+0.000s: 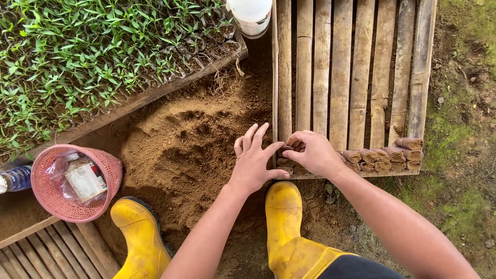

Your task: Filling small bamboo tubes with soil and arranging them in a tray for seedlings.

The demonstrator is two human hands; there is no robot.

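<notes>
My left hand (pixel 254 157) has its fingers spread and rests against a small soil-filled bag (pixel 285 150) at the near left corner of a bamboo slat rack (pixel 341 77). My right hand (pixel 311 152) pinches the same bag from the right with thumb and fingertips. A row of several filled soil bags (pixel 385 157) lies along the rack's near edge to the right of my hands. A pile of loose brown soil (pixel 191 144) spreads on the ground just left of my left hand.
My yellow rubber boots (pixel 139 235) (pixel 284 217) stand below the soil pile. A pink mesh basket (pixel 106 163) holding a jar and plastic sits at left beside a bottle (pixel 14 178). Seedling bed (pixel 77 57) at top left, white container (pixel 250 15) at top, mossy ground (pixel 460 155) at right.
</notes>
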